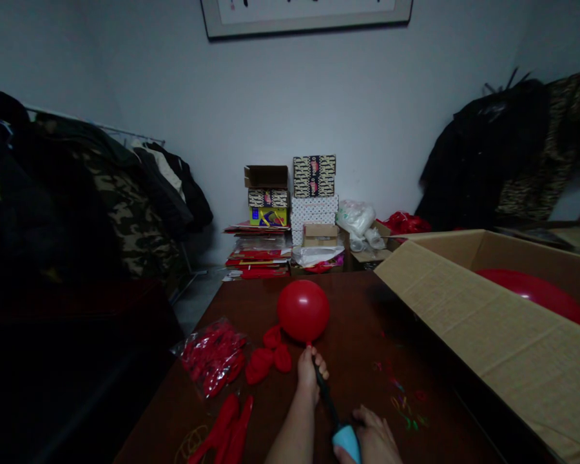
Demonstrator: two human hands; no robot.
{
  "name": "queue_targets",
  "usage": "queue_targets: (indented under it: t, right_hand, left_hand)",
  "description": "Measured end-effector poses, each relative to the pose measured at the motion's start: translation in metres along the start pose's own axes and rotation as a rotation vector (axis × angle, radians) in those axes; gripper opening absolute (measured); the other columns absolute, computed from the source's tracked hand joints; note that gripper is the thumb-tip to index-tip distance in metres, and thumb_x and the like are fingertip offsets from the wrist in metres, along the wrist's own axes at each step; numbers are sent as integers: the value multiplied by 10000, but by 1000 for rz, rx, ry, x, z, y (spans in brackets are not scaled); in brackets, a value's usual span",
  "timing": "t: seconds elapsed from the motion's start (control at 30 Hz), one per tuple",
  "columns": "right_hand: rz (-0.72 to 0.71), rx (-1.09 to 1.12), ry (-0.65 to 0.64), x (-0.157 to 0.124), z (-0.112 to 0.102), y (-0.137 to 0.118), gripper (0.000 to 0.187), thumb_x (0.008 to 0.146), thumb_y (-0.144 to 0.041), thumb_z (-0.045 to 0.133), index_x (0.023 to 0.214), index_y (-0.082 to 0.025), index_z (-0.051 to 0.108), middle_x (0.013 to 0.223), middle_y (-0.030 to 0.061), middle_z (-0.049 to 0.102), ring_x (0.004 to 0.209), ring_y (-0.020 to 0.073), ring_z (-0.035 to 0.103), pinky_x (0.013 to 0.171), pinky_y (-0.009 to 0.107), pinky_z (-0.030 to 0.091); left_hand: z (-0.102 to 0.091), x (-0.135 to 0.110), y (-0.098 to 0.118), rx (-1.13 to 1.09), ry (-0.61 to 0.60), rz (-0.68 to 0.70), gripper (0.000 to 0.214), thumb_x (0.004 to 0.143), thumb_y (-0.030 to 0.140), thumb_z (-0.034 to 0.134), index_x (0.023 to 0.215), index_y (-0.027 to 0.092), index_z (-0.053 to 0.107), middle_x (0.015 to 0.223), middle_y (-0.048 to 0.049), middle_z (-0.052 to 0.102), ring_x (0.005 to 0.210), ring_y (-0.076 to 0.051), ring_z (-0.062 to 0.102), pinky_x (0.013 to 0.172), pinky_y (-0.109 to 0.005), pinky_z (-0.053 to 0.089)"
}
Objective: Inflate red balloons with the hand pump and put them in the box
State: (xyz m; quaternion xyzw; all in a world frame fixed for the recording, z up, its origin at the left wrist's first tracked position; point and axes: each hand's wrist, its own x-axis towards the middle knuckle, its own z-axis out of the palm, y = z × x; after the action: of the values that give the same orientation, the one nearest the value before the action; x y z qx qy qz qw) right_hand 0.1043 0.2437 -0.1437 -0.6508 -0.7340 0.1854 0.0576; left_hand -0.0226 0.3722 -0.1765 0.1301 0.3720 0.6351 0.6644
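Observation:
A round, inflated red balloon (pixel 303 310) stands over the table with its neck toward me. My left hand (pixel 310 372) is closed around that neck where it meets the black nozzle end of a hand balloon pump (pixel 347 443). My right hand (pixel 373 435) grips the pump's light blue body at the bottom of the view; part of its fingers is cut off by the frame edge. Left of the balloon lie several limp red balloons (pixel 269 356) and a clear plastic bag of red balloons (pixel 213 356). More long, flat red pieces (pixel 226 430) lie nearer to me.
An open cardboard box (pixel 488 335) stands at the right, with a large red balloon (pixel 536 293) inside. Small coloured bands (pixel 405 409) are scattered on the brown table (pixel 352 374). Stacked boxes (pixel 314 177) stand by the far wall; clothes (pixel 120 200) hang at the left.

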Motion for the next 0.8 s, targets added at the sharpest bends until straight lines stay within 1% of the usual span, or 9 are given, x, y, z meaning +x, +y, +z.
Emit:
queue_targets:
  t: [0.07,0.13,0.23,0.33,0.43,0.6,0.7,0.73,0.8]
  right_hand:
    - [-8,52,15,11,-11,-11,534,760,-475,430,1092,-116,645,1341,153,510,1302,319,382,1102,521,211]
    - [-8,95,40,24,-17,-20,551,776,-487,409,1116,-113,629,1337,154,508,1297,309,383,1108,510,196]
    - [16,122,80,38,-16,-26,560,777,-501,411,1131,-120,621,1335,147,510,1297,298,382,1115,489,184]
    - [37,117,77,43,-10,-25,562,788,-531,384,1115,-149,634,1338,135,511,1310,310,364,1105,521,190]
    - [40,82,88,40,-7,-25,566,795,-537,372,1121,-155,633,1341,132,510,1325,324,338,1100,552,177]
    - [33,21,134,28,3,-24,503,785,-477,419,1082,-144,649,1287,134,557,1321,316,351,1110,508,192]
    - [0,-45,150,15,15,-11,471,749,-466,486,1036,-140,670,1262,141,581,1311,340,365,1106,535,196]
    - [-15,-65,142,10,20,-4,432,755,-436,487,1015,-149,679,1253,131,592,1305,340,376,1101,546,208]
    - [-8,-96,126,-2,30,12,331,797,-310,424,936,-195,701,1227,84,621,1281,313,421,1084,550,253]
  left_hand:
    - [-1,2,-1,2,-1,0,466,612,560,670,697,225,358,444,104,350,334,-47,291,370,-203,137]
    - [-1,5,-1,8,5,1,483,597,577,671,696,228,351,434,108,344,329,-50,291,367,-202,140]
    - [-1,8,-1,30,7,-2,512,574,604,672,694,235,338,418,111,338,318,-57,292,359,-204,140]
    - [1,8,0,55,-8,-16,515,574,617,664,697,238,337,414,110,347,310,-61,292,355,-207,141]
    - [2,7,0,57,-13,-19,499,594,615,649,700,237,340,416,109,353,306,-60,289,356,-206,139]
    - [1,4,-1,64,-18,-11,483,609,603,644,698,237,342,413,108,352,309,-60,289,355,-202,134]
    - [0,3,-2,54,-19,-3,467,617,587,642,695,235,345,417,106,355,315,-60,288,355,-203,135]
    - [0,2,-2,50,-19,0,462,621,580,642,694,234,346,420,105,356,316,-60,289,356,-203,137]
    - [0,2,-2,43,-14,6,453,626,568,645,694,233,349,428,104,359,320,-60,295,359,-205,145]
